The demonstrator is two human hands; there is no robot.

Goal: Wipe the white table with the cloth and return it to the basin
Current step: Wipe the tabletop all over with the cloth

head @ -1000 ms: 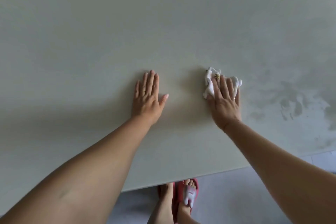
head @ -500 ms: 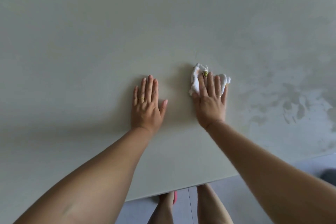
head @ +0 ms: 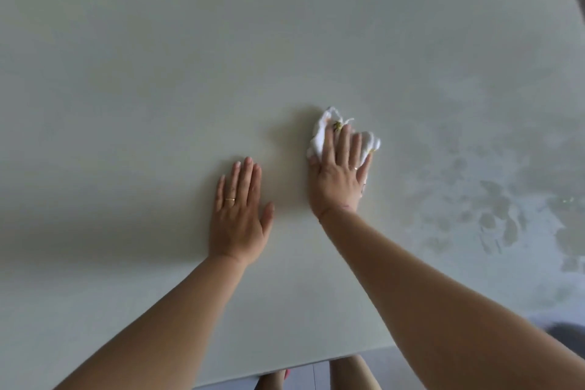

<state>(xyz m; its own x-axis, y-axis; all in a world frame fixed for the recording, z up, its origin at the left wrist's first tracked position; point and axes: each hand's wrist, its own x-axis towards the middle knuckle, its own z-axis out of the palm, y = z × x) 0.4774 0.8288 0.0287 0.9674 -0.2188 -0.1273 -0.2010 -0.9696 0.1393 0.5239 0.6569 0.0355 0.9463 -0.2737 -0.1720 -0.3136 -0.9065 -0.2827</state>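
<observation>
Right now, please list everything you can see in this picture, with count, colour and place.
table: 1, white, fills most of the view
cloth: 1, white, bunched on the table, right of centre
wet patches: many, greyish, on the table's right side
floor: 1, grey, below the table's near edge
rings: 2, gold, one per hand
legs: 2, bare, below the table's near edge
left hand: 1, flat on the table, left of the cloth
right hand: 1, pressing on the cloth, fingers straight
</observation>
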